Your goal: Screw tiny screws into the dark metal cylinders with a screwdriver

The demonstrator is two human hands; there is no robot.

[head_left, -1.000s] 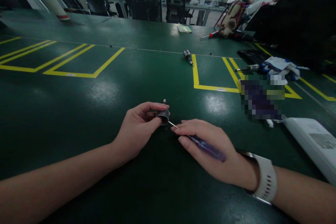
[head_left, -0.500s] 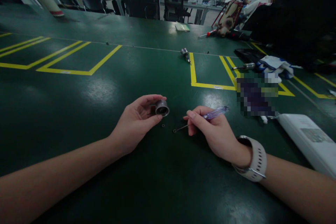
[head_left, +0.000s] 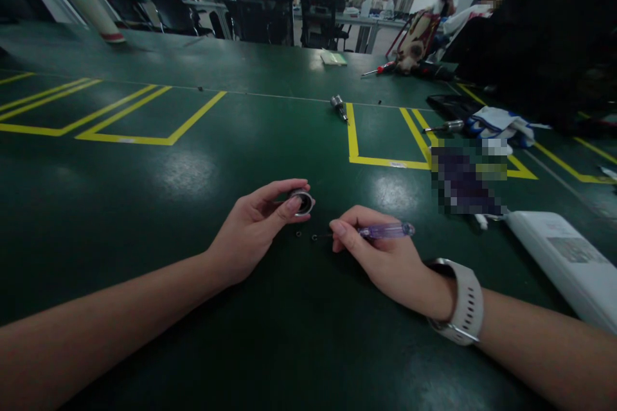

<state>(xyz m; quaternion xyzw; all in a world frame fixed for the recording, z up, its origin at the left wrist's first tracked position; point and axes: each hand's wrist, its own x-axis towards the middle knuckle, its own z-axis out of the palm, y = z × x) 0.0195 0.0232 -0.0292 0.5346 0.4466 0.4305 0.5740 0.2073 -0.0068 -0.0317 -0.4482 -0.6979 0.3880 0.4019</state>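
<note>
My left hand (head_left: pixel 255 231) rests on the green table (head_left: pixel 168 192) and pinches a small round metal part (head_left: pixel 303 201) between thumb and fingers, its open end facing me. My right hand (head_left: pixel 380 257) holds a small screwdriver with a clear purple handle (head_left: pixel 385 230) like a pen, the tip pointing left toward two tiny dark washers or screws (head_left: pixel 306 236) lying on the table between my hands. A white watch is on my right wrist.
A white flat device (head_left: pixel 563 263) lies at the right. Farther back lie a metal tool bit (head_left: pixel 339 106), a red-handled screwdriver (head_left: pixel 380 69), white-and-blue gloves (head_left: pixel 501 123) and a blurred patch. Yellow tape lines mark the table. Chairs and several people are at the far side.
My right hand lifted the screwdriver out of the metal part, turned it into a pen grip and lowered its tip toward the small pieces on the table. The left hand tilted the part slightly.
</note>
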